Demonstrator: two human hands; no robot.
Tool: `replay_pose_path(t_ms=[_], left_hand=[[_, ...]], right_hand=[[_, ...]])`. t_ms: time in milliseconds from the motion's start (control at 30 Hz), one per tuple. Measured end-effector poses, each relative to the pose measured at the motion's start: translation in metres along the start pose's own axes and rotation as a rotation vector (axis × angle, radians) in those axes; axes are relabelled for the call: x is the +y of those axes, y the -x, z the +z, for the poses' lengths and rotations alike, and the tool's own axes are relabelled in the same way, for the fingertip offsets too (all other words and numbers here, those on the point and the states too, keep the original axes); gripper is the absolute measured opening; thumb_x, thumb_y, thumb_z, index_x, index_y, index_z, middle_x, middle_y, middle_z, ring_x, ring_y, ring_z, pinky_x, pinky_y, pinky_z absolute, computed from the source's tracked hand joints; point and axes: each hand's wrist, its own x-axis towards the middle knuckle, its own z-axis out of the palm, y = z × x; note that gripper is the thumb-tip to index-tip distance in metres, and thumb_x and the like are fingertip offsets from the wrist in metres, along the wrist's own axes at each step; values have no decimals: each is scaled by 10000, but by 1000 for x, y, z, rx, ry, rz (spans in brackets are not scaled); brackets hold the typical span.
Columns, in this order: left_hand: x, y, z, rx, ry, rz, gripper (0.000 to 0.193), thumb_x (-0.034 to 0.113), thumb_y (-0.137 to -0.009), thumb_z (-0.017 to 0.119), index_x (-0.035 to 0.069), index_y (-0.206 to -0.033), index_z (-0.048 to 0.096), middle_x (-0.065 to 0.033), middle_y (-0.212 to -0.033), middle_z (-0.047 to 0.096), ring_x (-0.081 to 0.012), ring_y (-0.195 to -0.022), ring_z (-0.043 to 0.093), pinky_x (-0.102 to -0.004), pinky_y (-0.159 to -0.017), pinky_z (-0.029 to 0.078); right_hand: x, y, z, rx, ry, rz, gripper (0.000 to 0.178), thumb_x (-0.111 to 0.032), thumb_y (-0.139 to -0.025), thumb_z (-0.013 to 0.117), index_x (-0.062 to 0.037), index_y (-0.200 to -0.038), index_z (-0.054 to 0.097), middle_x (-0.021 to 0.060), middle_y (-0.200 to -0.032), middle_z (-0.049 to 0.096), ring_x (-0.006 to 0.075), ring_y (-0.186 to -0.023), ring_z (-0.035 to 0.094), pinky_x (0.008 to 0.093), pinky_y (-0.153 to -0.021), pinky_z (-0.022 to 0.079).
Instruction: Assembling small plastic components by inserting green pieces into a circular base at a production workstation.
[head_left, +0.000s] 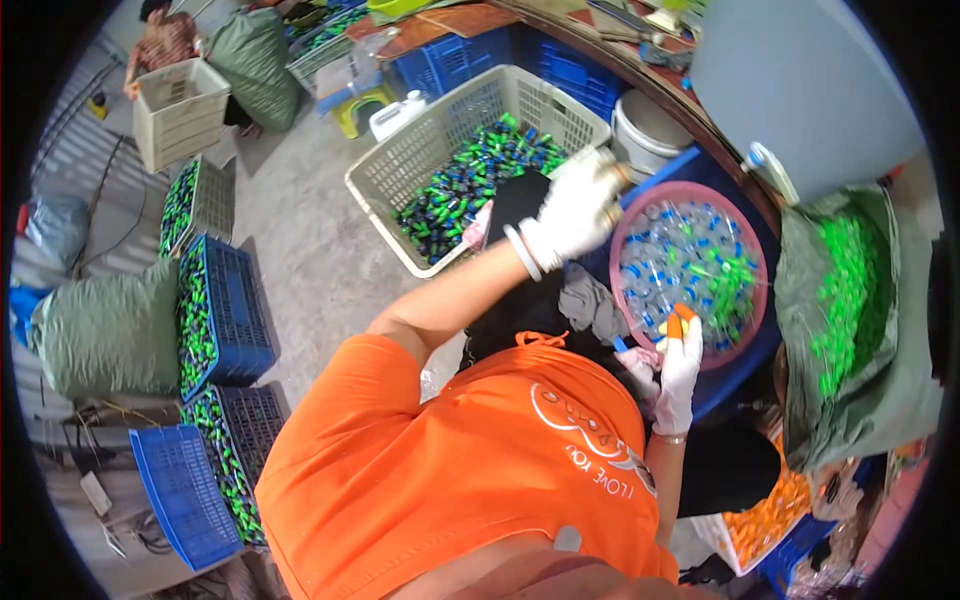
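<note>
My left hand [580, 205], in a white glove, is raised between a pale crate and a pink basin; motion smears its fingers. My right hand [680, 370], also in a white glove, is at the near rim of the pink basin [620, 290]. Orange covers sit on its fingertips, and its fingers are bent together; whatever they hold is too small to make out. Clear plastic pieces with blue parts [665, 245] fill the basin, with bright green pieces [730, 290] at its right side. The pale crate [380, 200] contains many small green, blue and dark pieces [470, 185].
At the right stands an open green sack [810, 420] of green pieces, below a large grey drum [800, 90]. A white bucket [645, 135] is behind the basin. Filled crates [235, 310] line the left. A person [165, 45] carries a pale crate [185, 115] at the far left.
</note>
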Motion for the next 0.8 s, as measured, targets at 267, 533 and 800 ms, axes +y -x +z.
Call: replay_pose_path(t_ms=[267, 533, 800], left_hand=[[31, 89, 105, -102, 209, 71, 430, 211, -715, 726, 70, -1109, 624, -172, -1167, 552, -386, -1045, 536, -491, -899, 451], [17, 96, 108, -227, 173, -27, 485, 124, -776, 694, 101, -1253, 607, -215, -1285, 544, -421, -1216, 496, -487, -1040, 410], [16, 107, 121, -236, 205, -39, 475, 95, -811, 665, 121, -1279, 591, -206, -1308, 541, -424, -1228, 494, -471, -1045, 411]], right_hand=[[52, -9, -6, -153, 180, 17, 251, -41, -909, 585, -50, -1160, 598, 24, -864, 577, 127, -698, 541, 275, -615, 475], [45, -13, 22, -152, 497, -6, 357, -81, -763, 648, -32, -1114, 610, 120, -865, 622, 247, -818, 630, 352, -755, 485], [62, -11, 23, -96, 727, -103, 235, -135, -878, 545, -65, -1084, 632, 188, -936, 672, 354, -884, 654, 409, -762, 504]])
